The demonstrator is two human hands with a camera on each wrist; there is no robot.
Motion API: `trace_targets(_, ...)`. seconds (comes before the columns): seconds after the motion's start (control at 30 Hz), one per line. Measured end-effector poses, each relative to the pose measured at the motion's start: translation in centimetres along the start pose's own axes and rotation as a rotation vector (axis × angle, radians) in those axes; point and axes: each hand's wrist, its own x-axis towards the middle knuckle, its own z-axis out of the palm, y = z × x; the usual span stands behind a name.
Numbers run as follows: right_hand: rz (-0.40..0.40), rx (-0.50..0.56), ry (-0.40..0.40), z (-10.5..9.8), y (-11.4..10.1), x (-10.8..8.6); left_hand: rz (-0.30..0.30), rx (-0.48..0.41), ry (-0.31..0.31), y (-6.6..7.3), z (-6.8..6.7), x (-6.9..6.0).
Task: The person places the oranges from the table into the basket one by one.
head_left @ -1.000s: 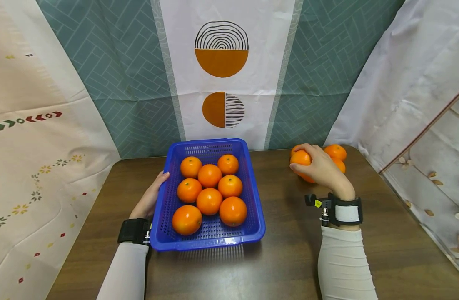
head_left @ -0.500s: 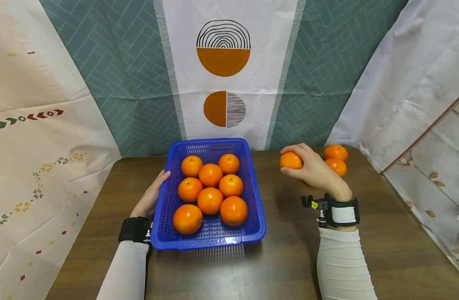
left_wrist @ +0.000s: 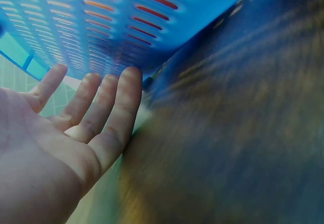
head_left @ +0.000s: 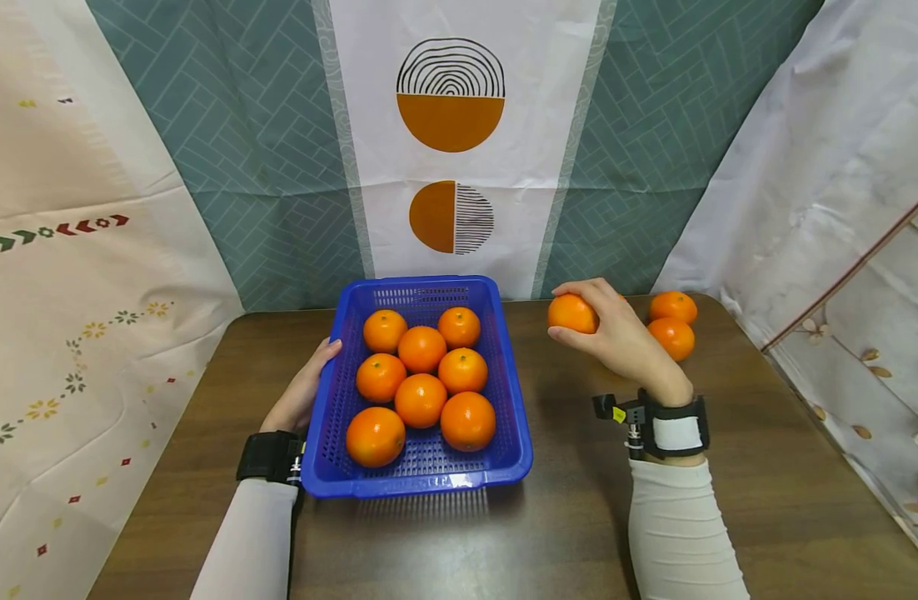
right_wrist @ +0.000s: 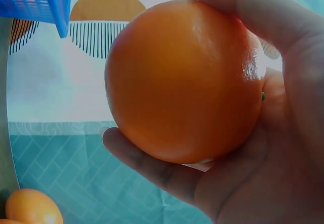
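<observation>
My right hand grips an orange raised over the back right of the table, fingers and thumb curled around its sides. In the right wrist view, that orange fills the middle, resting against the palm. My left hand touches the left side of a blue plastic basket. Seen from the left wrist, the left fingers are nearly straight, with their tips at the slotted basket wall. Inside the basket lie several oranges, set apart from its front end.
Two oranges, one behind and one in front, lie on the wooden table right of my right hand. A sliver of another shows behind that hand. Patterned cloth hangs along the table's back edge.
My right hand has lifted the orange from the group at the right and moved it left and upward. The left hand and the basket stay in place.
</observation>
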Motion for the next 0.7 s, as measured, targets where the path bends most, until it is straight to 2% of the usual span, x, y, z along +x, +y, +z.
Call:
trace_targets(0.37, -0.082, 0.016, 0.038, 0.3, -2.1, 0.3, -0.004, 0.009, 0.000, 0.1, 0.0, 0.0)
trace_targets(0.7, -0.119, 0.058, -0.033, 1.0, -3.9, 1.7, -0.003, -0.006, 0.004, 0.0, 0.0, 0.0)
